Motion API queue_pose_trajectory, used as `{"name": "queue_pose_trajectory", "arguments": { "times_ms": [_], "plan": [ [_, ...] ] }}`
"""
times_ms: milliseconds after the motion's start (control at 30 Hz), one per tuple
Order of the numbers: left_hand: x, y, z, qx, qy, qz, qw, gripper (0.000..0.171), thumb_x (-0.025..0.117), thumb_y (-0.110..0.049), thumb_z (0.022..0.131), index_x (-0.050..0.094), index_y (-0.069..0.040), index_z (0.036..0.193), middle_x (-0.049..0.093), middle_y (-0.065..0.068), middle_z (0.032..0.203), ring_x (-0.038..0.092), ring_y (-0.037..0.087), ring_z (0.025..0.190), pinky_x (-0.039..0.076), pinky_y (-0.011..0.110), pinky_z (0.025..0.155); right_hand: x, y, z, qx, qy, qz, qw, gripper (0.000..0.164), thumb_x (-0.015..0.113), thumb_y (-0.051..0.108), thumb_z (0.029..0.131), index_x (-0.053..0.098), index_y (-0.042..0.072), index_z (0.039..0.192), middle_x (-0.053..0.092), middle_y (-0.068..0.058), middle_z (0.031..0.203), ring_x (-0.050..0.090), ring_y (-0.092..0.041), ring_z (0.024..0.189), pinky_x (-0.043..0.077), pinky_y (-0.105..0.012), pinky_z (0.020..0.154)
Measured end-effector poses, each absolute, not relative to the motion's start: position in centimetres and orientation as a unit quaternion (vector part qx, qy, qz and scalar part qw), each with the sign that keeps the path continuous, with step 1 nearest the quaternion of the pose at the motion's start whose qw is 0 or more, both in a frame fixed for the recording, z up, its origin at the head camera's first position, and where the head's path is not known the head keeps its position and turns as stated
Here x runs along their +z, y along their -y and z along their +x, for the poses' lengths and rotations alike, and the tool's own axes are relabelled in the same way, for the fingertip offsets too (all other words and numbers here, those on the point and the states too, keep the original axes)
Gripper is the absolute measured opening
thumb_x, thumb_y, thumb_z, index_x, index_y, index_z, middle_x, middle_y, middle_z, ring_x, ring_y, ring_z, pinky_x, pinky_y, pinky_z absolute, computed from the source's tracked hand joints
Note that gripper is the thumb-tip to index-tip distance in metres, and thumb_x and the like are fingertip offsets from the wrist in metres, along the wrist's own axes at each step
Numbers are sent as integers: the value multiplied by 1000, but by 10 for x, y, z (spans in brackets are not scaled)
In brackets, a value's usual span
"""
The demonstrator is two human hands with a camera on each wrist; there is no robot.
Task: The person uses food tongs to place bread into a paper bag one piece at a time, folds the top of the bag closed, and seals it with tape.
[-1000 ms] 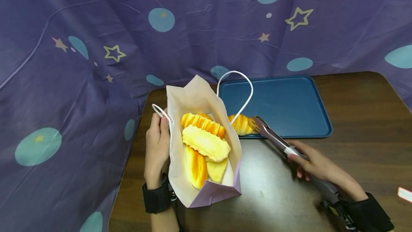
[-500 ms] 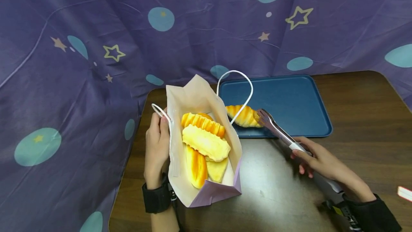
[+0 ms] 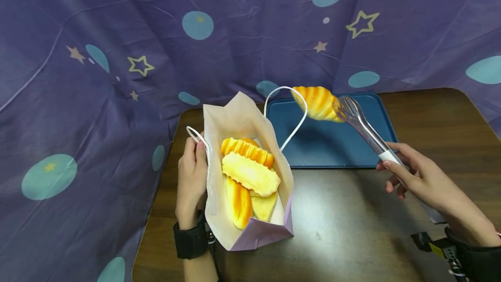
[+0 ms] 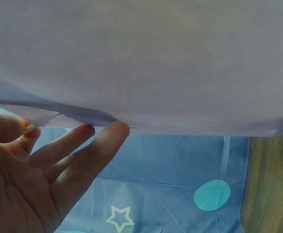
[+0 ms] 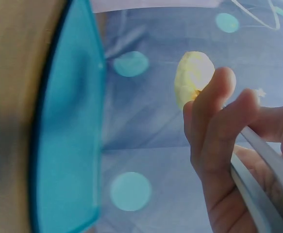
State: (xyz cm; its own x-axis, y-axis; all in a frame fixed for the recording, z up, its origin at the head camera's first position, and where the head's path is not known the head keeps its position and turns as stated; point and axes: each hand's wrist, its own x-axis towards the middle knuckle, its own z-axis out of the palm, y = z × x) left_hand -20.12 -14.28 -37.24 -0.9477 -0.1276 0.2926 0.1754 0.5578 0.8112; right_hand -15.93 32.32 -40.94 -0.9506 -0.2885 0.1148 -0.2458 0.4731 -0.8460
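Observation:
My right hand [image 3: 424,179] grips metal food tongs [image 3: 369,136]. Pinched in their tips is a striped golden croissant-shaped bread [image 3: 318,103], raised over the tray and partly behind the bag's white handle [image 3: 300,123] in the head view. The right wrist view shows the same bread [image 5: 192,73] beyond my fingers. My left hand [image 3: 191,182] holds the left rim of a purple paper bag [image 3: 235,119], which stands wide open at the top. Inside the bag lie several breads, among them a pale ridged one [image 3: 250,173] and a split golden roll [image 3: 239,203].
A blue tray [image 3: 332,151] lies at the back of the wooden table [image 3: 332,221], its left end behind the bag. A purple curtain [image 3: 242,34] with stars and dots hangs right behind the table.
The tongs first held the bread low at the tray's near edge. My right hand has since raised it up and to the right. The left hand and bag have stayed put.

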Motion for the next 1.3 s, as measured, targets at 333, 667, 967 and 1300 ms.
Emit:
{"name": "queue_pose_trajectory", "arguments": {
  "times_ms": [333, 667, 967, 1300],
  "plan": [
    [-375, 142, -205, -464, 870, -12, 164, 30, 40, -27, 105, 53, -1, 114, 59, 16, 93, 53, 26, 84, 42, 38, 67, -369, -316, -149, -483, -866, -118, -54, 51, 46, -4, 99, 36, 12, 146, 65, 13, 97, 62, -15, 55, 47, -31, 38],
    [-376, 141, -210, -461, 872, -11, 165, 27, 40, -28, 105, 52, -4, 109, 55, 14, 86, 52, 27, 82, 40, 36, 65, -342, -304, -140, -470, -868, -133, -90, 56, 46, -8, 97, 35, 8, 149, 65, 13, 101, 62, -13, 54, 44, -27, 38],
    [-379, 141, -213, -463, 869, -9, 173, 24, 41, -26, 105, 52, -5, 106, 52, 14, 86, 50, 27, 82, 37, 36, 66, -328, -294, -135, -461, -866, -163, -102, 59, 48, -15, 93, 38, 5, 148, 65, 11, 101, 61, -10, 53, 42, -25, 37],
    [-380, 143, -211, -456, 869, 9, 191, 24, 41, -27, 105, 52, -5, 106, 48, 12, 80, 50, 27, 82, 37, 36, 66, -321, -283, -137, -441, -860, -254, -33, 67, 49, -19, 90, 33, 5, 150, 62, 12, 111, 61, -7, 60, 45, -21, 40]
  ]
}}
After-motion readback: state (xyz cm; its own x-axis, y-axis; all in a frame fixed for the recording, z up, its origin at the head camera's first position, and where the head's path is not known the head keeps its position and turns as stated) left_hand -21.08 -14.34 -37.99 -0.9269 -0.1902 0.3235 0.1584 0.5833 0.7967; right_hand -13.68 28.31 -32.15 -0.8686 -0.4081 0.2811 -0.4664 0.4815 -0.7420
